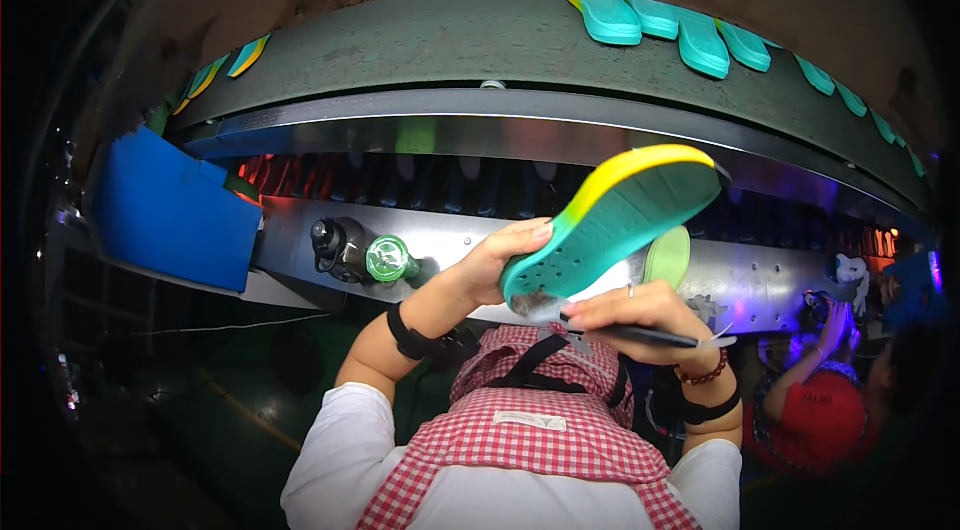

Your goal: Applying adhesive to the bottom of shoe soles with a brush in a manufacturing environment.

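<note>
My left hand (500,255) grips one end of a teal shoe sole (630,215) with a yellow edge. The sole is raised over the metal worktop and slants up to the right. Between the fingers of my right hand (640,312) is a brush with a black handle (655,335). Its pale bristles (538,306) are at the lower end of the sole, near a row of small holes; whether they touch it I cannot tell. Partly hidden behind the held sole, a light green sole-shaped piece (668,256) is near my right hand.
A conveyor belt (400,45) runs across the far side, carrying several teal soles (703,45) at right and yellow-edged ones (248,56) at left. On the metal worktop (465,230) stand a dark bottle (340,248) and a green round container (388,258). Another person (825,415) works at right.
</note>
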A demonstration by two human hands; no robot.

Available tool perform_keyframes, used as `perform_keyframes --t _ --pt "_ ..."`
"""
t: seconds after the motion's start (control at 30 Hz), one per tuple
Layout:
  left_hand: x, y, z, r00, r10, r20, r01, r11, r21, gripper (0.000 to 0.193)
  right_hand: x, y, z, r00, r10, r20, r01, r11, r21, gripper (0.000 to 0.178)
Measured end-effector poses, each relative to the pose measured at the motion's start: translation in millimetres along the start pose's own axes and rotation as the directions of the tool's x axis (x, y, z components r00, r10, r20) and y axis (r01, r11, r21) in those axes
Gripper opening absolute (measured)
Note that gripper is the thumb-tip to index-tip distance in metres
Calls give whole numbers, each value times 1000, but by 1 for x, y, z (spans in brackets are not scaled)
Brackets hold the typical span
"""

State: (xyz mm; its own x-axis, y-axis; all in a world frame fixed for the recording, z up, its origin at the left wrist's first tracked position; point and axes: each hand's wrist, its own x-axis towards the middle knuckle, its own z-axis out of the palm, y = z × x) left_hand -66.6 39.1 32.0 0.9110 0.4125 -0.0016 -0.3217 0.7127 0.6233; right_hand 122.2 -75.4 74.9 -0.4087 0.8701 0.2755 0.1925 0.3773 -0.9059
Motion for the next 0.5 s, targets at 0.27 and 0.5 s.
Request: perform_keyframes --t 0.27,0.5 --pt "1 22 26 940 -341 -20 328 883 336 62 -1 -8 -18 988 -74 134 81 995 -53 21" --pt "-16 16 -2 918 -380 -113 395 897 198 56 -9 -17 -26 999 25 23 -22 995 -98 21"
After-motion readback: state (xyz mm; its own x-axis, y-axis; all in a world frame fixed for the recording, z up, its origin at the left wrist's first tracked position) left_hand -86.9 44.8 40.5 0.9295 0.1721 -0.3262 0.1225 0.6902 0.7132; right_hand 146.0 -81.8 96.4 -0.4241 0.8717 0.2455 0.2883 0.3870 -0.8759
